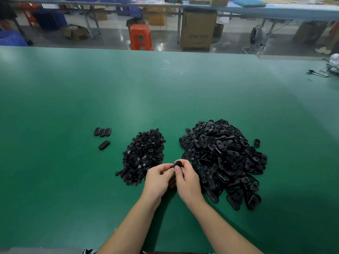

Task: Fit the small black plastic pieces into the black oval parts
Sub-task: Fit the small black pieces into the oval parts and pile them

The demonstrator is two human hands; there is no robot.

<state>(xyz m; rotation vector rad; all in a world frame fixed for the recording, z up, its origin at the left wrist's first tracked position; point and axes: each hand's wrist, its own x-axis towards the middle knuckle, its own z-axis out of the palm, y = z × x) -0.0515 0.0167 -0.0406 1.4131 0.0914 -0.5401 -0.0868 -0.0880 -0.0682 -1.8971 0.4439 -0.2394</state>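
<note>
Green table (73, 107) under black part heaps (220, 158); orange stool (140, 37) behind.

left hand (157, 178): bare, no glove, ring or watch | right hand (187, 182): bare likewise | forearms: uncovered | near edge: black-and-white patterned garment (89, 251)

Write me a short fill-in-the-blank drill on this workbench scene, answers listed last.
1. Both hands grip one black oval part above the ____ table.
2. The pile of small round pieces lies to the ____ of the big pile of oval parts.
3. Far left, ____ oval parts lie apart from the piles.

Missing words: green; left; four
</note>
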